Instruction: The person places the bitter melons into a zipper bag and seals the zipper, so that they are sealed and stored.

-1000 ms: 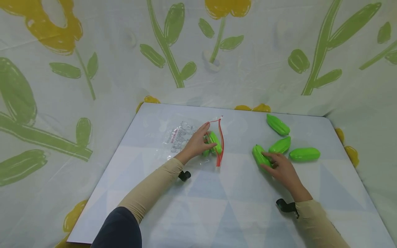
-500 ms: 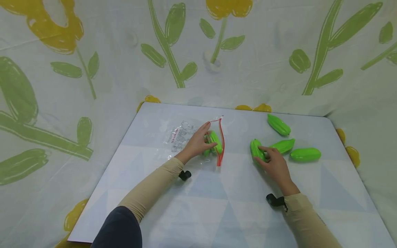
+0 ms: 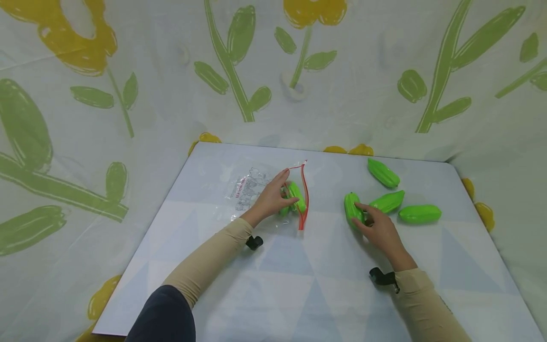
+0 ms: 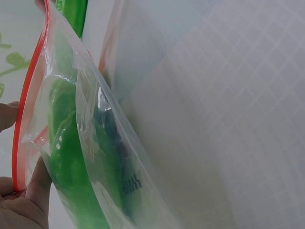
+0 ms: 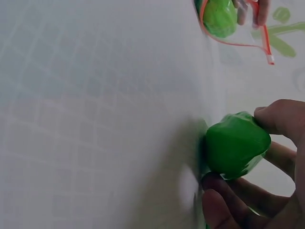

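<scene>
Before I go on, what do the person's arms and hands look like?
The left hand and right hand are ungloved. A tan left sleeve and matching right sleeve reach the wrists. A dark navy sleeve covers the left arm higher up. A small black left wrist camera and right wrist camera show too.

Pale table (image 3: 282, 294) — bag (image 3: 248, 190), green vegetables (image 3: 420, 214)

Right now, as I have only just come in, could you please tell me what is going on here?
A person is working at a table with both hands. The right hand grips a ridged green vegetable, apparently a toy. The left hand is at the gaping mouth of a clear zip bag, which holds at least one similar vegetable. Three more vegetables lie on the table, beyond and to the right of the gripped one.
</scene>
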`<state>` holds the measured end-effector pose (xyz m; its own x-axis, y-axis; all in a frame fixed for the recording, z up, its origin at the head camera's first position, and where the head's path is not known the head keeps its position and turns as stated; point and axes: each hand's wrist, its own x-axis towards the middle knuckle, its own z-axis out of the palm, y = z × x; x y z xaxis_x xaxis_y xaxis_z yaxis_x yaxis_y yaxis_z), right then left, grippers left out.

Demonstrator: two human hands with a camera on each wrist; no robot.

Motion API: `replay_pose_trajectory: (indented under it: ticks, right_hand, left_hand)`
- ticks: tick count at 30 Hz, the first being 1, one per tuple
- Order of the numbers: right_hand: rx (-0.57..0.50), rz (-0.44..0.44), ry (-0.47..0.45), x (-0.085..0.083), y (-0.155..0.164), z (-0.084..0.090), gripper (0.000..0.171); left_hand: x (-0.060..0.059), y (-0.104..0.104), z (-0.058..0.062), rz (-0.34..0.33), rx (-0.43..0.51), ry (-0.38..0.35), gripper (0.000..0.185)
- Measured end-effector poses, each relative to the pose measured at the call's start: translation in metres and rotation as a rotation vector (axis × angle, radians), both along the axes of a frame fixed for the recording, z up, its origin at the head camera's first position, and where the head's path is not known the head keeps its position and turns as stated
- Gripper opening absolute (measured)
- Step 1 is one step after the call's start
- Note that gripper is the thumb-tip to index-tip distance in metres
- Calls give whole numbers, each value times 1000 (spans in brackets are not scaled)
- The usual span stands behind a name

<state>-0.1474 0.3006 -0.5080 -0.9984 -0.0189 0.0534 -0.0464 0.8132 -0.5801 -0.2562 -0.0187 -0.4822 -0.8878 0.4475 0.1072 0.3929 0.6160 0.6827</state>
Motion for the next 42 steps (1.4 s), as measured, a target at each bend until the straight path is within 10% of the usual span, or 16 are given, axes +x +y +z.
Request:
replay_pose_trajectory:
  ticks: [42]
  right_hand:
    - [-159, 41, -27, -3, -7, -3, 60]
  left_hand:
    - [1, -1, 1, -1, 21, -31, 93]
